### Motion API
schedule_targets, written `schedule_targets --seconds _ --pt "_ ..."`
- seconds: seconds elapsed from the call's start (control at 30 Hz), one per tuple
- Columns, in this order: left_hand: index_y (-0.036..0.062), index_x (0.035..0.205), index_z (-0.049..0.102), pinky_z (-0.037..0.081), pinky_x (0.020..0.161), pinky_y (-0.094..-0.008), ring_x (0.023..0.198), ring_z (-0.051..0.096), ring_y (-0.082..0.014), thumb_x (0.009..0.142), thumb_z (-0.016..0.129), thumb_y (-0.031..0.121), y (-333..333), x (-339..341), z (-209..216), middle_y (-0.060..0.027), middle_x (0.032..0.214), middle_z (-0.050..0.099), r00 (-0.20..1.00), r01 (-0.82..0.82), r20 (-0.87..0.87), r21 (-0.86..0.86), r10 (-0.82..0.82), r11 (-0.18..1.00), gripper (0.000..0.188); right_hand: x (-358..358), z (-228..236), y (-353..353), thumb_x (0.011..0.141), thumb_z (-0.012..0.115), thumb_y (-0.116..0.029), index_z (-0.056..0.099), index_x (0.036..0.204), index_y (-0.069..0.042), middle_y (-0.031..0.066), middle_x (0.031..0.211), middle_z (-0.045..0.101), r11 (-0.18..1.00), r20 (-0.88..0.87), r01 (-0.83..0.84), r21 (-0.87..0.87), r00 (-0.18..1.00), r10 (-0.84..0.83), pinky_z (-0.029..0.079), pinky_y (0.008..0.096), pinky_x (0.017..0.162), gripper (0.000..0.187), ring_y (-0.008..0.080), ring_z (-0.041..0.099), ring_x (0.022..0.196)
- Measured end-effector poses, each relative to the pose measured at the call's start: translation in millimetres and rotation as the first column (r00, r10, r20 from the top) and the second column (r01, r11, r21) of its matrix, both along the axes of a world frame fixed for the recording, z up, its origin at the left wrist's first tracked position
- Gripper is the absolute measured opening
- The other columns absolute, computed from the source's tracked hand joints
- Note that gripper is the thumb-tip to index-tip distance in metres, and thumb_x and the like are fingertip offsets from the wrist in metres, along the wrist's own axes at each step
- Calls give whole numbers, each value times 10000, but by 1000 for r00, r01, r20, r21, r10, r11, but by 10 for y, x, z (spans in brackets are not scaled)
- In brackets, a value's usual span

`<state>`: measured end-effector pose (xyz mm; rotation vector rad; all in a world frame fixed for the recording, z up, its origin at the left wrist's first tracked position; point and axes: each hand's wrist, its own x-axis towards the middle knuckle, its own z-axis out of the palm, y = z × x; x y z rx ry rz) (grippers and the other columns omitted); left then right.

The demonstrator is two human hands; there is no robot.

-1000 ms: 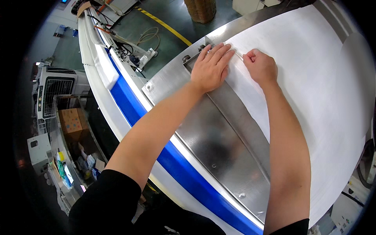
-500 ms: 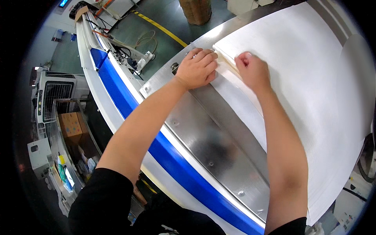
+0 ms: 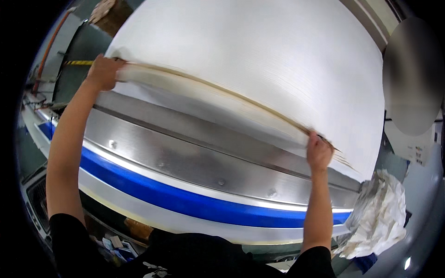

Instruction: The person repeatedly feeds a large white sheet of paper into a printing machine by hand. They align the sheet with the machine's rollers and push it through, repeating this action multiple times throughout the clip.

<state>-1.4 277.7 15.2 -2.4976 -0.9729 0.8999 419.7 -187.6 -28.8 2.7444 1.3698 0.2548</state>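
A broad white sheet [image 3: 259, 51] lies across the metal table, and a long yellowish edge runs along its near side. Below that edge hangs a pale strip [image 3: 199, 90], lifted a little off the metal. At its far left end, my left hand [image 3: 105, 72] is closed on the sheet's edge. My right hand [image 3: 320, 152] grips the edge toward the right end, the fingers in a fist. Several thin layered edges fan out just beyond my right hand. Whether the strip is a fold of the sheet or a separate piece, I cannot tell.
In front of the sheet runs a bare metal ledge [image 3: 185, 150] with screws, then a blue band [image 3: 185, 199] and a white rail. Crumpled white material [image 3: 378, 213] bulges at the right end. A brown container [image 3: 111, 17] stands at the far left.
My hands have spread from close together to wide apart along the sheet's edge. The view has turned to the right, bringing the table's right end and the crumpled material into sight.
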Motion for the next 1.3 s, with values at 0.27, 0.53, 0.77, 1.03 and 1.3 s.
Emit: schedule_targets --seconds 0.27,0.53,0.77,1.03,1.3 --pt "60 1027 659 476 847 -400 902 646 -293 815 544 -4 705 -532 -682 -145 960 665 991 126 25 172 -133 977 250 1768 92 -1866 973 161 -514 710 928 -75 175 946 672 845 -47 444 -298 877 -477 229 437 1094 704 303 594 1020" --pt "7 1028 640 487 783 -407 932 617 -325 941 413 145 1146 -845 -902 -193 990 649 981 -135 159 128 114 983 280 2899 259 -3148 962 286 -373 616 1146 -86 169 1120 627 724 9 437 -535 859 -512 293 432 1068 474 309 575 1085" --pt "15 1027 632 478 793 -424 924 612 -341 904 435 116 988 -788 -799 -185 964 649 806 -305 481 -165 346 938 253 3030 320 -3233 838 508 -172 616 1156 -156 115 1160 620 581 55 490 -650 793 -607 462 407 923 336 317 577 1081" --pt "177 1133 644 496 862 -416 982 623 -318 875 481 60 233 -326 -126 -126 1081 650 986 -164 44 167 159 972 328 2903 662 -3188 754 572 -145 607 1204 -218 106 1139 630 630 -13 490 -603 783 -622 424 413 954 457 293 594 1037" --pt "187 1102 651 474 867 -422 992 602 -325 860 470 80 203 -686 722 -127 1075 642 991 -33 130 122 17 992 320 3051 1613 -4239 819 502 -147 585 1165 -72 192 1078 620 814 -170 229 -533 914 -369 430 438 889 364 384 558 1033"
